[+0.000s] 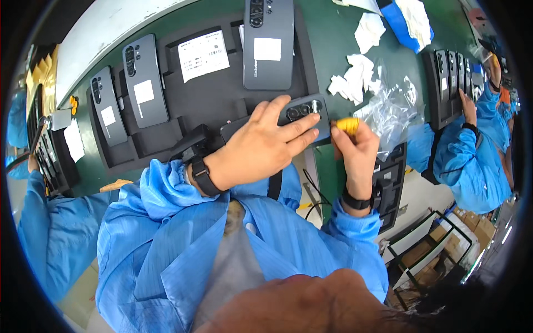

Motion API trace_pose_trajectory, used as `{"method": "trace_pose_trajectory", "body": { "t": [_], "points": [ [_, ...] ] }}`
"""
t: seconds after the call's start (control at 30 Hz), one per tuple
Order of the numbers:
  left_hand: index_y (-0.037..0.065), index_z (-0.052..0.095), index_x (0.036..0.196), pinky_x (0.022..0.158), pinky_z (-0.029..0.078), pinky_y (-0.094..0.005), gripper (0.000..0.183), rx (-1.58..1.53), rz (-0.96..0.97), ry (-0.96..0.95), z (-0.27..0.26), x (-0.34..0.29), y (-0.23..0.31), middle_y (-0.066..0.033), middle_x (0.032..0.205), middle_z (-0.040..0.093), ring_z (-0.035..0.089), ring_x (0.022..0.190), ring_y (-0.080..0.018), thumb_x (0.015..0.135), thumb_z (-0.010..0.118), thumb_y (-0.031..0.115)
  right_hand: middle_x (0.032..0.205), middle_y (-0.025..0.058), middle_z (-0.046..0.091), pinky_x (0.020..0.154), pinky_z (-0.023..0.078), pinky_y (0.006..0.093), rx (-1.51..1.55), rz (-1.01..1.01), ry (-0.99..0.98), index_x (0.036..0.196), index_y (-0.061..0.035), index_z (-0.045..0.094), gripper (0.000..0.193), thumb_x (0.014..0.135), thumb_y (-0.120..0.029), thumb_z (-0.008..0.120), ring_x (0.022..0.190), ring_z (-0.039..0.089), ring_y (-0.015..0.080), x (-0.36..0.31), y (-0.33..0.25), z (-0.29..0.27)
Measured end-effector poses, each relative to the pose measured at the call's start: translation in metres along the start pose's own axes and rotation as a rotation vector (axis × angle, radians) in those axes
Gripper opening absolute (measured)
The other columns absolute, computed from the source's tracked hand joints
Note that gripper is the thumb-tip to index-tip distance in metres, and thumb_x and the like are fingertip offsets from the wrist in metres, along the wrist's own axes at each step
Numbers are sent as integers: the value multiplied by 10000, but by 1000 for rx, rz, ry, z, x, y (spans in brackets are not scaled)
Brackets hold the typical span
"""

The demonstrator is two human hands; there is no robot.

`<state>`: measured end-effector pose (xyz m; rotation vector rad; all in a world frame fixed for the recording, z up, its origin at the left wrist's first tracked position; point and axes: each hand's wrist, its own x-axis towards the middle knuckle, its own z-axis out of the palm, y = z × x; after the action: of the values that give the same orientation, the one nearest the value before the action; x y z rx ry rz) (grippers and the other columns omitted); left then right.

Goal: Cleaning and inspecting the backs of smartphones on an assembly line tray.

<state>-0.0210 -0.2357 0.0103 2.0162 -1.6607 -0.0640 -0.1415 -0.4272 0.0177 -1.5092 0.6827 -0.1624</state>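
Note:
My left hand (269,139) lies over the back of a dark grey smartphone (292,114) at the tray's near right edge. Its fingers reach across the phone beside the round camera lenses; the thumb is hidden. Just off the phone's right end, my right hand (360,152) is closed in a pinch. A yellow finger cot (348,125) seems to cover one of its fingertips. What the pinch holds, if anything, cannot be made out. Three more smartphones with white labels, a far one (269,61), a left one (145,80) and a leftmost one (109,105), lie on the black tray (191,102).
A printed paper label (204,55) lies in the tray. Right of it, crumpled white paper (355,77) and clear plastic film (394,114) litter the green table (327,44). A blue holder (397,22) stands beyond. Co-workers in blue sit at both sides, a phone tray (441,111) before the right one.

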Motion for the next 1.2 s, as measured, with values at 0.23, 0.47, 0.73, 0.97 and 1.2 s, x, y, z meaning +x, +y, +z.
{"method": "trace_pose_trajectory", "body": {
  "t": [0.23,0.47,0.73,0.97,1.2],
  "points": [
    [143,664,1253,933,491,-539,570,34,-15,17,-3,3,0,-2,1467,501,468,1221,-465,690,747,118,740,21,632,467,369,190,151,-31,20,987,20,660,68,928,-12,657,536,501,46,-17,10,-5],
    [145,671,1237,937,491,-535,560,30,-16,-5,-4,5,-1,3,1458,515,480,1212,-467,684,755,120,782,22,641,472,364,184,231,-208,276,1032,7,643,101,952,-54,650,558,497,32,17,24,9],
    [148,669,1231,999,459,-536,548,45,-32,-30,-4,4,1,-9,1438,532,484,1232,-453,690,749,114,788,32,638,483,397,197,244,-274,338,1034,13,625,95,970,-56,635,558,502,40,27,26,18],
    [143,667,1231,1019,448,-537,557,45,-14,-23,-2,6,-2,-14,1449,523,488,1232,-447,681,748,120,786,28,640,496,405,203,228,-315,337,1025,17,621,87,971,-50,632,566,514,45,30,29,20],
    [150,657,1248,1006,449,-538,563,45,-16,-21,-3,3,-1,-10,1460,512,477,1237,-453,693,745,124,780,26,640,498,406,205,207,-298,325,1022,16,621,81,971,-47,624,565,516,48,29,30,21]
  ]
}}
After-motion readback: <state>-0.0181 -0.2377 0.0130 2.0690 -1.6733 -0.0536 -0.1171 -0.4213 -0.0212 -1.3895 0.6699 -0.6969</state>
